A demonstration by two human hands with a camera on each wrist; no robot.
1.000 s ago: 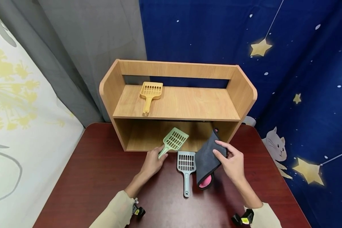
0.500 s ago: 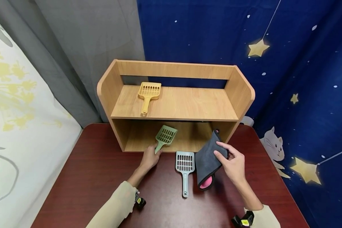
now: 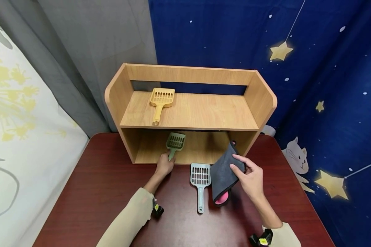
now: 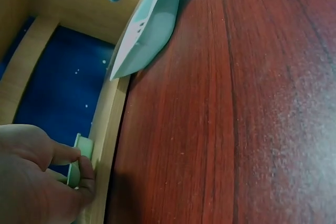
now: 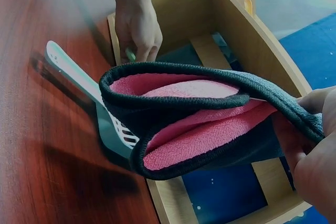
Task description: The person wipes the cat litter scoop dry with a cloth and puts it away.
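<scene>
- One light blue scoop (image 3: 200,187) lies on the bench (image 3: 96,192), handle toward the person, just beside the cloth (image 3: 223,175).
- The right grip (image 3: 252,175) pinches that folded cloth, grey outside, pink inside; best held steady so it knocks nothing.
- The left grip (image 3: 165,164) pinches the green scoop (image 3: 175,141) by its handle, the head inside the lower compartment (image 3: 204,149); whether it touches bottom, I cannot tell. A flat, slow set-down, clear of the upper shelf (image 3: 210,111), seems wisest.
- A yellow scoop (image 3: 162,98) lies on that shelf's left part.
</scene>
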